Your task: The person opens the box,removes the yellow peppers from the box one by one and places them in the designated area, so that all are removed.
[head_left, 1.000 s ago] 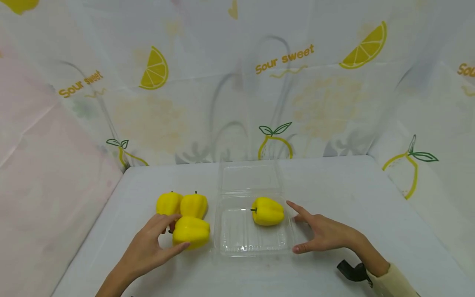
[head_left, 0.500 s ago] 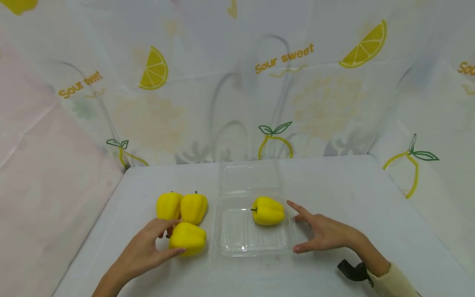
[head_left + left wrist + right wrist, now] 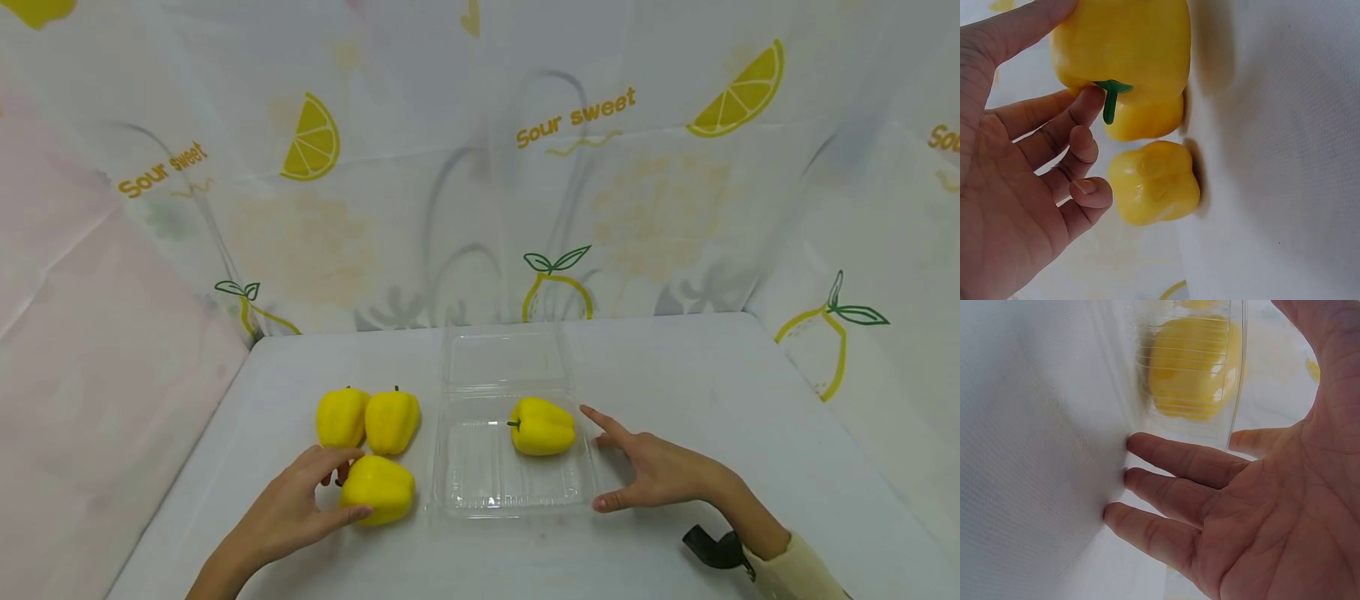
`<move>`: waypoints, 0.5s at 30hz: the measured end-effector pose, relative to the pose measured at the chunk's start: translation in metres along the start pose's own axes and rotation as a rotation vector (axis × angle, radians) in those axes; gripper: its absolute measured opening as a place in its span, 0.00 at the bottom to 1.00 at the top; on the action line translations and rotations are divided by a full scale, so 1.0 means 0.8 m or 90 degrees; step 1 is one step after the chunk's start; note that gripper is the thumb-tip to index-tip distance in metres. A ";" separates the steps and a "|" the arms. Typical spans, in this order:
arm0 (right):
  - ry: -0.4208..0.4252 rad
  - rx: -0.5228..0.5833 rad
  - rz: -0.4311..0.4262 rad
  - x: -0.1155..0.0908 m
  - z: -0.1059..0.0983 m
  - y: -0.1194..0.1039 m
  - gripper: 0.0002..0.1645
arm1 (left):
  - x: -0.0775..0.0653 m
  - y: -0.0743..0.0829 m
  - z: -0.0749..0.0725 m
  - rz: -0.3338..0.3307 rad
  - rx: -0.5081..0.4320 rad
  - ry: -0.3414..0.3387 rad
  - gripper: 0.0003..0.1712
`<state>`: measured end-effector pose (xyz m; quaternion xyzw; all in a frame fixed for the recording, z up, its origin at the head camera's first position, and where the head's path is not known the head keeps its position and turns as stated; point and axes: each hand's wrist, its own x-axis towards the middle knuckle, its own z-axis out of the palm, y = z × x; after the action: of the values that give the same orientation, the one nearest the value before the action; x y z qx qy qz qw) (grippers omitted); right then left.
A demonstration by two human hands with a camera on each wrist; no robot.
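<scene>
My left hand (image 3: 292, 508) holds a yellow bell pepper (image 3: 378, 490) between thumb and fingers, on the left of a clear plastic clamshell box (image 3: 465, 508). Its green stem (image 3: 1110, 100) points toward the palm in the left wrist view. Whether this pepper touches the table, I cannot tell. Behind it stand two more yellow peppers, a left one (image 3: 342, 417) and a right one (image 3: 392, 421), stems up. Another pepper (image 3: 542, 427) lies on its side in the box's right half. My right hand (image 3: 652, 471) has its fingers spread at the box's right side, fingertips down on the table in the right wrist view.
The box's lid (image 3: 506, 360) lies folded back toward the rear of the white-covered table (image 3: 675, 367). A printed lemon curtain (image 3: 480, 208) hangs behind the table. A black curved object (image 3: 712, 547) is by the right wrist.
My left hand has brought its pepper down and slightly left, toward the near edge and away from the two standing peppers. The right hand stays in place.
</scene>
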<state>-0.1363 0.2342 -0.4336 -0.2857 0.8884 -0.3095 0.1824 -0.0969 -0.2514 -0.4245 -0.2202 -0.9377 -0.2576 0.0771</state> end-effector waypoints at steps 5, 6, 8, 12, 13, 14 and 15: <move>-0.005 0.008 0.008 0.000 0.001 0.000 0.69 | -0.003 -0.004 0.003 0.003 -0.007 -0.007 0.34; -0.005 0.008 0.008 0.001 0.001 0.000 0.69 | -0.003 -0.005 0.004 0.002 -0.009 -0.009 0.34; -0.005 0.008 0.008 0.001 0.001 0.000 0.69 | -0.004 -0.006 0.004 0.002 -0.012 -0.013 0.34; -0.003 0.003 0.004 0.000 0.000 -0.001 0.70 | -0.005 -0.010 0.003 0.019 -0.017 -0.015 0.34; -0.003 0.002 0.004 0.000 0.000 -0.001 0.70 | -0.005 -0.010 0.003 0.026 -0.015 -0.015 0.34; -0.003 0.002 0.003 0.000 0.000 -0.001 0.70 | -0.005 -0.011 0.002 0.033 -0.013 -0.014 0.34; -0.002 0.001 0.002 0.000 0.000 0.000 0.70 | -0.006 -0.011 0.002 0.038 -0.014 -0.015 0.34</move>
<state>-0.1362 0.2341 -0.4333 -0.2846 0.8884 -0.3094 0.1846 -0.0970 -0.2592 -0.4306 -0.2519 -0.9287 -0.2628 0.0709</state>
